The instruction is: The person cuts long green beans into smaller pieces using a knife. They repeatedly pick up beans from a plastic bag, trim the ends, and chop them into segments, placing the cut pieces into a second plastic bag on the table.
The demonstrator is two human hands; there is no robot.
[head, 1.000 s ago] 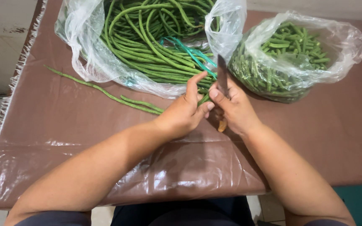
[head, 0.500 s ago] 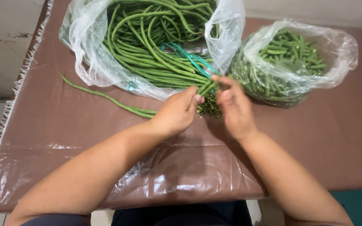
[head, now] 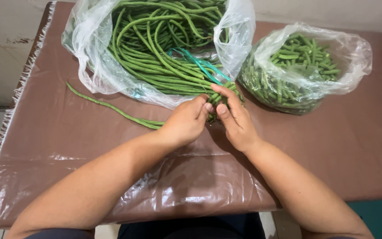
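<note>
Head view: left hand point(head: 185, 121) and right hand point(head: 234, 119) both pinch the cut ends of a long bean bundle point(head: 164, 57), which spills from the open clear bag point(head: 89, 53) straight ahead. Bundle's long axis runs up-left away from the hands, both about equally near its ends. Right of the clear bag sits a second bag of cut beans point(head: 301, 66); a loose bean point(head: 111, 108) lies below it

Soft, even light is falling from above, keeping the scene bright without harsh contrast. Pale glare is streaking across the plastic sheet covering the tabletop point(head: 89, 177) near its front edge, and the clear bags point(head: 89, 53) are glinting white. Faint shadows are sitting under the forearms. Focus is staying sharp; the edges are bending slightly outward.
</note>
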